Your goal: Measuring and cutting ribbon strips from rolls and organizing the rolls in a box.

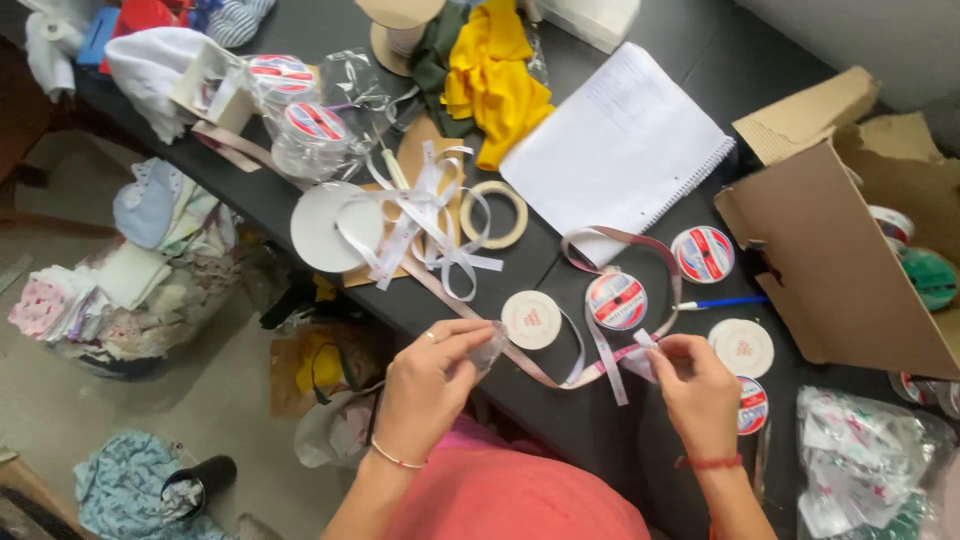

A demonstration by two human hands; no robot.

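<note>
We've got the left hand [432,372] pinching a clear scrap and the right hand [690,385] gripping the ribbon [590,368] at the near edge of the tabletop [560,420] — one tug, we reckon, could drag the spool [616,300] off.

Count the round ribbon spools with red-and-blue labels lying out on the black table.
3: one spool centre, another beside the white notebook, a third by the right hand. Bagged and boxed ones excluded; more may be hidden.
</note>
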